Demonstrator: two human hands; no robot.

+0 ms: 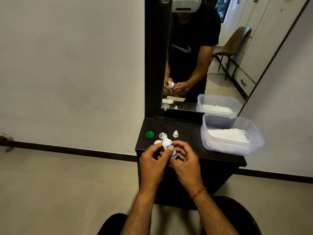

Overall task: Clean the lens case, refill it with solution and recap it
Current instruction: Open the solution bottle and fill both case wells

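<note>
A small white solution bottle (pixel 167 144) with a blue label is held uncapped and tilted, nozzle toward the far left, over the front of the dark table (pixel 189 133). My left hand (pixel 155 160) grips it with the thumb pressed on its side. My right hand (pixel 184 160) wraps it from the right and behind. Just beyond the nozzle lies the translucent white lens case (pixel 161 135), its near well (pixel 156 142) partly hidden by my left fingers. A green case cap (pixel 150 134) lies to its left. The bottle's white cap (pixel 175 134) stands to its right.
A clear plastic tub (pixel 254 133) holding white tissues (pixel 228 135) takes up the table's right side. A dark-framed mirror (pixel 203 56) rises at the table's back and reflects my hands. A wall stands on the left, with tiled floor below it.
</note>
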